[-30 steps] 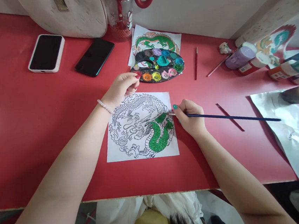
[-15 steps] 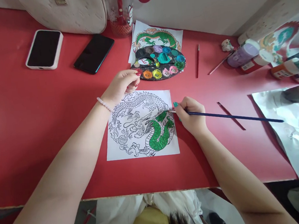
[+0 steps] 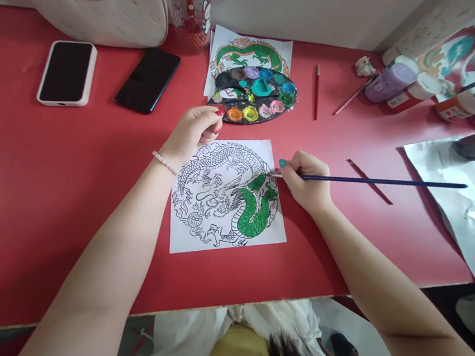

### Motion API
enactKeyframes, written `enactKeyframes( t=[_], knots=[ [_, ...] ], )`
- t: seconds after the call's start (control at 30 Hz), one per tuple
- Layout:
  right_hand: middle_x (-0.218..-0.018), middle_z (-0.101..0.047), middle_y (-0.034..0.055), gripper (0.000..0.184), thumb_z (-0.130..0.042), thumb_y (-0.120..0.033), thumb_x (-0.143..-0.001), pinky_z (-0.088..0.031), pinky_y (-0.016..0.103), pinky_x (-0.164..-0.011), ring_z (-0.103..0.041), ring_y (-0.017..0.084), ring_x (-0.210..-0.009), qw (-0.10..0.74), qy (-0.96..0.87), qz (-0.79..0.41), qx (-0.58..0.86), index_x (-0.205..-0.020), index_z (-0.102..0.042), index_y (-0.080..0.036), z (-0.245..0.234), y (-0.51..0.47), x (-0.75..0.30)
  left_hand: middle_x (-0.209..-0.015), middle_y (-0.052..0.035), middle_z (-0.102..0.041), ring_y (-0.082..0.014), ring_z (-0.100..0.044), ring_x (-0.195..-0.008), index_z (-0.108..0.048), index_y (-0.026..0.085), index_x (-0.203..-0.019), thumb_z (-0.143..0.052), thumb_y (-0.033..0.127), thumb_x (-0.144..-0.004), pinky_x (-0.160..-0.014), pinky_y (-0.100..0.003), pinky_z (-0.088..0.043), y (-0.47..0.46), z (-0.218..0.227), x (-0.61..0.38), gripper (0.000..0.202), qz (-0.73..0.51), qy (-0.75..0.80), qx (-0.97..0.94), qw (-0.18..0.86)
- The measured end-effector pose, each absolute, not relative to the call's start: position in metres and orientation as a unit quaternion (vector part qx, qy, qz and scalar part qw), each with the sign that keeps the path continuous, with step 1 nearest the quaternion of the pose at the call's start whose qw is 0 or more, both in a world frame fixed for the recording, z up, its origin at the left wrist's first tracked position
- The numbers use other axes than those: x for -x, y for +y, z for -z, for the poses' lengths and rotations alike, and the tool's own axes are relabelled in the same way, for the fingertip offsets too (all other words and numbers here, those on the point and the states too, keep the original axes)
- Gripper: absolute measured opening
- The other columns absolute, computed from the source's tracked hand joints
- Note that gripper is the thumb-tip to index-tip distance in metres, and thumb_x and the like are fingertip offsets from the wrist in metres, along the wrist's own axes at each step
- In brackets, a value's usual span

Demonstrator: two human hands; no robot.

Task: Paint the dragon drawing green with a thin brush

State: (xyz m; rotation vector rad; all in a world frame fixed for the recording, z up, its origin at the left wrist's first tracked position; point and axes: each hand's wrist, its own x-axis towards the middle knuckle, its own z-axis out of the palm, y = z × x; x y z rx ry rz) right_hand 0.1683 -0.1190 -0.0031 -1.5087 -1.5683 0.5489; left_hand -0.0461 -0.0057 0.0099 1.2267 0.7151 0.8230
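A white sheet with a dragon outline [image 3: 206, 203] lies on the red table [image 3: 56, 218]; part of the dragon's body at the lower right is painted green. My right hand [image 3: 309, 179] pinches a long blue paintbrush [image 3: 381, 182], whose tip touches the right edge of the drawing. My left hand [image 3: 193, 132] rests with curled fingers on the sheet's upper left corner, just in front of a black paint palette [image 3: 255, 95] with several colour wells.
Two phones [image 3: 65, 71] [image 3: 147, 80] lie at the back left before a cream bag [image 3: 108, 14] and a red-capped bottle [image 3: 190, 14]. A finished dragon picture [image 3: 250, 51] sits under the palette. Loose brushes [image 3: 316, 92], paint bottles [image 3: 392, 82] and foil [image 3: 467, 206] are at the right.
The view has shifted slightly, so everything sits a little higher in frame. The brush tip stays at the drawing's right edge; both hands hold nearly the same places.
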Motion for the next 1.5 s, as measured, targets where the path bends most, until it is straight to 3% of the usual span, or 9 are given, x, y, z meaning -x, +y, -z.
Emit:
enactKeyframes(
  t=[0.67, 1.2, 1.5],
  knots=[
    [-0.047, -0.027, -0.0063, 0.035, -0.053, -0.011, -0.073, -0.022, 0.024, -0.044, -0.024, 0.006, -0.046, 0.426, -0.635, -0.190, 0.616, -0.051, -0.027, -0.020, 0.0005, -0.1185, -0.1668, -0.046, 0.0064, -0.020, -0.0007, -0.021, -0.039, -0.039, 0.014, -0.054, -0.040, 0.015, -0.082, -0.041, -0.016, -0.013, -0.0064, -0.0101, 0.0464, 0.028, -0.376, 0.277, -0.566, 0.679],
    [-0.047, -0.028, -0.0062, 0.035, -0.052, -0.012, -0.075, -0.025, 0.024, -0.045, -0.032, 0.007, -0.044, 0.429, -0.626, -0.211, 0.616, -0.051, -0.029, -0.020, 0.0012, -0.1187, -0.1680, -0.046, 0.0065, -0.019, -0.0011, -0.020, -0.038, -0.040, 0.014, -0.054, -0.043, 0.015, -0.081, -0.040, -0.017, -0.012, -0.0060, -0.0091, 0.0460, 0.027, -0.383, 0.262, -0.555, 0.691],
    [-0.047, -0.030, -0.0063, 0.034, -0.054, -0.012, -0.075, -0.026, 0.024, -0.045, -0.034, 0.007, -0.044, 0.428, -0.629, -0.210, 0.614, -0.051, -0.030, -0.020, 0.0014, -0.1188, -0.1682, -0.047, 0.0071, -0.017, 0.0003, -0.018, -0.039, -0.037, 0.014, -0.056, -0.036, 0.014, -0.084, -0.044, -0.016, -0.011, -0.0066, -0.0106, 0.0455, 0.028, -0.365, 0.283, -0.576, 0.674]
  ],
)
